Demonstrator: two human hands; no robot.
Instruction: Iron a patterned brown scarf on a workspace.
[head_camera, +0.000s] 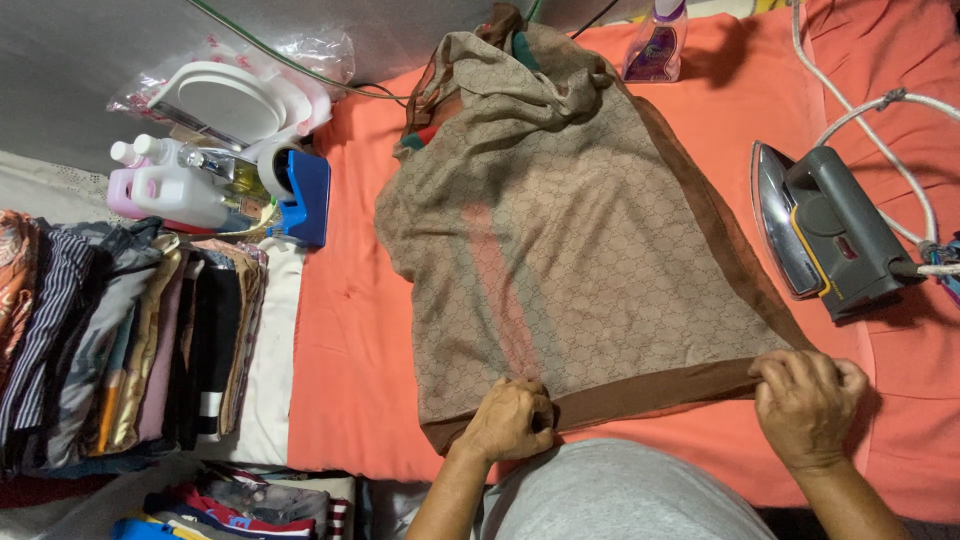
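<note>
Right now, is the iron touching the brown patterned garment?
Apart. The head view shows the iron standing on the orange cover, with a strip of cover between it and the brown patterned garment.

Grey iron standing on its heel on the orange cloth, white cord trailing away; purple spray bottle at the far edge; pink and white bottles beside a blue box; folded clothes stacked left.

Bright, sharp, soft shadows rightward
</note>
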